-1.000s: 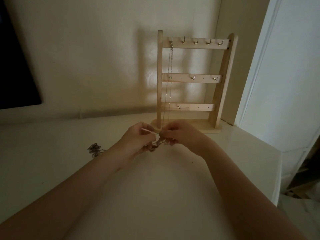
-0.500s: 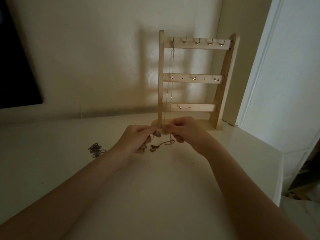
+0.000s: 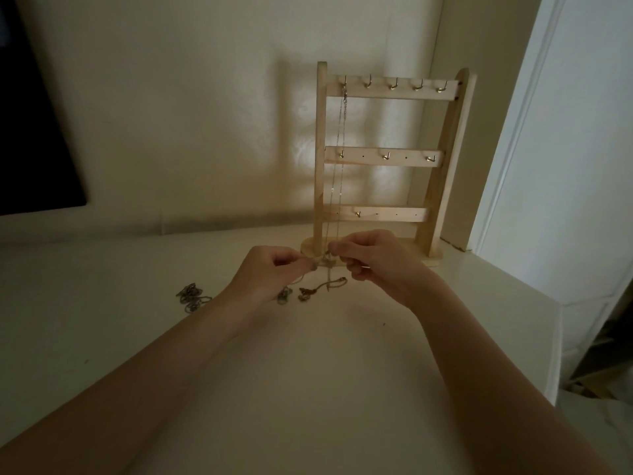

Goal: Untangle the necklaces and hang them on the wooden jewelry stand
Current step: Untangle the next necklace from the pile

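A wooden jewelry stand (image 3: 442, 166) with three hook rails stands at the back of the white table. One thin chain necklace (image 3: 339, 149) hangs from its top left hook. Just in front of the stand's base, my left hand (image 3: 270, 272) and my right hand (image 3: 373, 262) pinch a tangled necklace (image 3: 325, 265) between their fingertips. Loops of that tangle (image 3: 322, 286) dangle down to the table. Another tangled pile of chain (image 3: 191, 296) lies on the table left of my left wrist.
The white table (image 3: 308, 354) ends at an edge on the right, beside a white door frame (image 3: 507, 132). A dark panel (image 3: 30, 132) hangs on the wall at the far left. A cream wall stands close behind the stand.
Both hands have lifted slightly and drawn a little apart, pulling the tangle up so more of its loops hang free above the table.
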`<state>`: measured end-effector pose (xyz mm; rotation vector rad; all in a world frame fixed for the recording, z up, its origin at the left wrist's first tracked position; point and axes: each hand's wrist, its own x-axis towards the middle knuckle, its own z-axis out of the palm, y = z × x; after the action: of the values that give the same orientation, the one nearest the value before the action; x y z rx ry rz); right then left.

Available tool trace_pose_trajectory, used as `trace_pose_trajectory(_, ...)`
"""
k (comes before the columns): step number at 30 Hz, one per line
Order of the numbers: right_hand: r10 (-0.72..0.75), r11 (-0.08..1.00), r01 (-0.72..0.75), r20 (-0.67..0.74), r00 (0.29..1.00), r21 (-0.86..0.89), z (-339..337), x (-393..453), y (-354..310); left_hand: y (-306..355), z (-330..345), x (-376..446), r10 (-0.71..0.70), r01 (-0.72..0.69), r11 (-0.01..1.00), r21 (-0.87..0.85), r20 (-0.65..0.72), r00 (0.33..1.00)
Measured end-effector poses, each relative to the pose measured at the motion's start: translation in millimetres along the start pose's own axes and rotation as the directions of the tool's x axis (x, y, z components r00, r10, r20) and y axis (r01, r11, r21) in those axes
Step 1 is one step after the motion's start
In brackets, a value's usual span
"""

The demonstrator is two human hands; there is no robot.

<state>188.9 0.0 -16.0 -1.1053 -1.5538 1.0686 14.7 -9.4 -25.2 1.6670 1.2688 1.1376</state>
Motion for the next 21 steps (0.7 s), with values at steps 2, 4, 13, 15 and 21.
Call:
trace_pose_trajectory(2,-0.008,1.0,0.007,0.039,0.999,0.029,1.2,-1.2,-1.5,0.2,0.4,-1.0,0.005,-0.005,1.0,-0.004,0.016,1.0)
trace_pose_trajectory(4,-0.009,1.0,0.007,0.069,0.998,0.027,2.9,-1.8,-2.9,0.4,1.1,-1.7,0.015,-0.015,1.0,-0.002,0.031,0.999)
trace_pose_trajectory(13,0.018,1.0,-0.015,0.129,0.992,-0.019,4.0,-3.7,-5.1,1.5,1.4,-1.3,0.184,-0.182,0.982,0.055,-0.041,0.982)
trace_pose_trajectory(15,0.024,0.999,-0.021,0.138,0.99,-0.026,4.3,-3.2,-4.6,-0.2,2.2,-1.1,0.259,-0.25,0.958,0.139,-0.052,0.965)
trace_pose_trajectory(21,0.045,0.998,-0.038,0.149,0.988,-0.05,4.9,-4.4,-4.4,-2.8,4.6,-2.0,0.388,-0.351,0.885,0.306,-0.068,0.919)
